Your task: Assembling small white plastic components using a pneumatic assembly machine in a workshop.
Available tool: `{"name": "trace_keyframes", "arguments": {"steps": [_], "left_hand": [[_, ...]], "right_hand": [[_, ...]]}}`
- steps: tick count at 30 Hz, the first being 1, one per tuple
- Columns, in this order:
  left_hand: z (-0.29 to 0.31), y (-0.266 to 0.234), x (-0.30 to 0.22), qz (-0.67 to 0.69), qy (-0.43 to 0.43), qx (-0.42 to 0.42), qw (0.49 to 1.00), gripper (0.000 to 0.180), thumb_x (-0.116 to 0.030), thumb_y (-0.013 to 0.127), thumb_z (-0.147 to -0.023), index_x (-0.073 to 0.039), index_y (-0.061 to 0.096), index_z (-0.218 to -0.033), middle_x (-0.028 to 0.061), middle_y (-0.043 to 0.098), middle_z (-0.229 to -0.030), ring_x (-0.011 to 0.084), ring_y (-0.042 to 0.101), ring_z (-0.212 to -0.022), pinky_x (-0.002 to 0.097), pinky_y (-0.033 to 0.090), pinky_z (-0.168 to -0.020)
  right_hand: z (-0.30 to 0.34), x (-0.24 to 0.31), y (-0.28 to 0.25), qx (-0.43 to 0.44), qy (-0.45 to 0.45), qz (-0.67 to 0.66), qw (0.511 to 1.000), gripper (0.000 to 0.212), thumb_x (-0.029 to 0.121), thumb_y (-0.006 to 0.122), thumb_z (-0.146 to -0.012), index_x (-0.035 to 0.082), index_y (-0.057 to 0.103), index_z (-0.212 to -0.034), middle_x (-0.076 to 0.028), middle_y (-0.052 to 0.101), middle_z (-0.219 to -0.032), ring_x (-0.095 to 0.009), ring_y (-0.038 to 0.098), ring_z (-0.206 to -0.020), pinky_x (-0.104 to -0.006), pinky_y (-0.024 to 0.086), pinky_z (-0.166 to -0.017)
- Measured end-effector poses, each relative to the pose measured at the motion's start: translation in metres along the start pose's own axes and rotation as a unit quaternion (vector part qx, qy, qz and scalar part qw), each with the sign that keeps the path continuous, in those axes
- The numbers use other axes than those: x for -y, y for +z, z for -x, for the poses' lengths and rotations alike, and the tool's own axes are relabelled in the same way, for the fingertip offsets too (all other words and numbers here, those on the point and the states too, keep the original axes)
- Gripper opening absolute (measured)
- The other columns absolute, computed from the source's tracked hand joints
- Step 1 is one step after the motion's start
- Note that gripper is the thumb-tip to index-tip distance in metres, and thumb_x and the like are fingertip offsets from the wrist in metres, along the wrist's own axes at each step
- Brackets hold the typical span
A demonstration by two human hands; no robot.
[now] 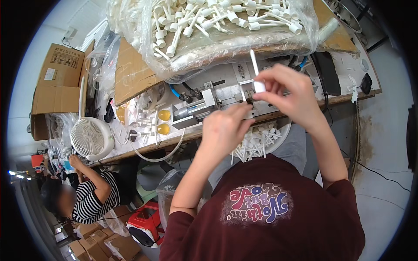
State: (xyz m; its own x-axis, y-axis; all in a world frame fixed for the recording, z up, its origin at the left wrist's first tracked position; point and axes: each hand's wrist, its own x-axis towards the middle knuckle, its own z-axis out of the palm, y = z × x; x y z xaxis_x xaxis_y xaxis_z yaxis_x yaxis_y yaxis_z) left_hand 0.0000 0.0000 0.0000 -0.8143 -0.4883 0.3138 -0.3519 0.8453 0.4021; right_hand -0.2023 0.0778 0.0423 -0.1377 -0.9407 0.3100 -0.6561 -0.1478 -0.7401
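Observation:
My right hand [291, 92] pinches a white plastic pump part [257, 74] with a thin tube that points up, just above the metal fixture [226, 93] on the bench. My left hand [224, 126] reaches to the same fixture, its fingertips at the jaw beside a small white piece; whether it grips anything I cannot tell. Below my hands a white bowl [284, 138] holds several more white pump parts [257, 141].
A big clear bag of white pump parts [217, 21] lies on cardboard behind the fixture. Two yellow buttons [163, 122], a white desk fan [91, 138] and cardboard boxes [58, 78] stand at the left. A person in a striped shirt [93, 195] works at lower left.

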Motion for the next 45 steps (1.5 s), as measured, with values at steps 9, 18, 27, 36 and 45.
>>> {"name": "trace_keyframes", "arguments": {"steps": [9,18,27,36,45], "left_hand": [[-0.099,-0.047,0.043,-0.095,0.054,-0.277,0.955,0.023,-0.009,0.070,-0.086,-0.007,0.071,-0.109,0.0092,0.071,-0.109,0.0263,0.068,-0.088,0.0373,0.053,-0.081],[-0.156,-0.034,0.078,-0.174,0.024,-0.157,0.972,0.029,-0.008,0.066,-0.083,-0.009,0.070,-0.112,0.0110,0.068,-0.112,0.0310,0.067,-0.097,0.0401,0.052,-0.084],[-0.125,-0.055,0.050,-0.018,-0.025,-0.173,0.984,0.020,-0.010,0.070,-0.083,-0.008,0.073,-0.103,0.0071,0.069,-0.094,0.0175,0.065,-0.073,0.0292,0.053,-0.065],[-0.049,-0.074,0.002,0.286,-0.088,-0.160,0.941,0.032,0.004,0.072,-0.083,-0.004,0.071,-0.115,0.0124,0.059,-0.125,0.0212,0.067,-0.102,0.0273,0.063,-0.085],[0.022,-0.004,-0.017,0.132,-0.045,-0.088,0.986,0.030,-0.003,0.080,-0.075,-0.003,0.071,-0.105,0.0117,0.064,-0.124,0.0212,0.071,-0.094,0.0297,0.058,-0.078]], "right_hand": [[0.060,-0.016,0.053,-0.031,-0.166,0.167,0.971,0.029,0.004,0.074,-0.073,-0.001,0.065,-0.101,-0.016,0.065,-0.120,-0.027,0.068,-0.092,-0.0338,0.056,-0.074],[0.043,-0.019,0.078,0.014,-0.126,0.294,0.947,0.028,0.001,0.065,-0.067,0.000,0.065,-0.095,-0.016,0.065,-0.127,-0.018,0.061,-0.050,-0.0291,0.052,-0.049],[0.038,-0.019,0.066,0.025,-0.097,0.205,0.974,0.022,0.010,0.072,-0.076,0.003,0.065,-0.096,-0.012,0.070,-0.115,-0.022,0.067,-0.062,-0.0322,0.055,-0.057],[-0.075,-0.017,-0.034,-0.166,-0.114,0.410,0.889,0.022,-0.001,0.067,-0.078,0.007,0.067,-0.099,-0.006,0.062,-0.103,-0.025,0.064,-0.097,-0.0380,0.055,-0.077],[-0.145,-0.077,-0.039,-0.003,-0.108,0.479,0.871,0.017,-0.006,0.062,-0.075,0.003,0.062,-0.090,-0.010,0.060,-0.096,-0.032,0.064,-0.087,-0.0420,0.055,-0.075]]}}
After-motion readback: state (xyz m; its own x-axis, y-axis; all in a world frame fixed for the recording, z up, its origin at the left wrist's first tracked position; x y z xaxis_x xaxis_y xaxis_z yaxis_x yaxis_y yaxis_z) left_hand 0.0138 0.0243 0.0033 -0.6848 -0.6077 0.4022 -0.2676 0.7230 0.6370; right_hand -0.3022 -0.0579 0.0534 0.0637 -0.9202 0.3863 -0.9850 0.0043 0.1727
